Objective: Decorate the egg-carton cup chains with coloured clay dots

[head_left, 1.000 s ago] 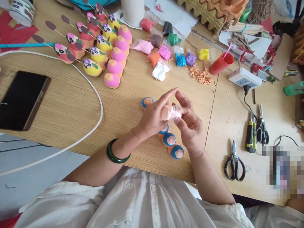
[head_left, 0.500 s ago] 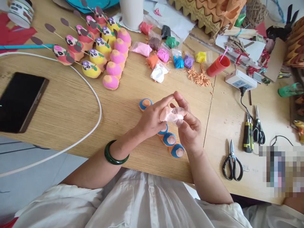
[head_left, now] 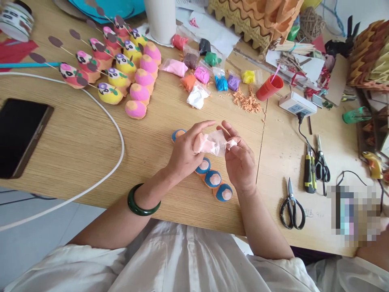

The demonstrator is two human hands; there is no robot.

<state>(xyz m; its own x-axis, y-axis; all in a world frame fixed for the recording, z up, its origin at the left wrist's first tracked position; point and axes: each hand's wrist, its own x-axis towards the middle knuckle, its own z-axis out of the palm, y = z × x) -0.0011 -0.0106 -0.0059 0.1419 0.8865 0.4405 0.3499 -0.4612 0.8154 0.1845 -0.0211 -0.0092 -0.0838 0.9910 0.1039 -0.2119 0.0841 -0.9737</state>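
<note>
My left hand [head_left: 184, 153] is closed around a small clear plastic bag [head_left: 218, 142] of pale pink modelling clay, whose full end sits by the thumb. At the bag's other end, the thumb and forefinger of my right hand [head_left: 241, 165] pinch a small pale lump of clay [head_left: 232, 143]; its other fingers are loosely curled. Below both hands lies a row of egg-carton cups [head_left: 213, 178] covered in blue clay, with pale pink tips on the nearer ones. The far end cup [head_left: 178, 134] has a bare orange tip. My left hand hides part of the row.
Several bags of coloured clay [head_left: 202, 75] lie ahead, beside orange shavings [head_left: 247, 101] and a red cup [head_left: 270, 87]. Decorated carton figures [head_left: 111, 91] stand left, above a phone [head_left: 24, 136] and white cable [head_left: 123, 142]. Scissors [head_left: 291, 207] and a power strip [head_left: 297, 104] are right.
My hands have drawn slightly apart, and the bag is stretched out between them. A pale lump of clay now shows in my right fingertips. The whole view has shifted a little.
</note>
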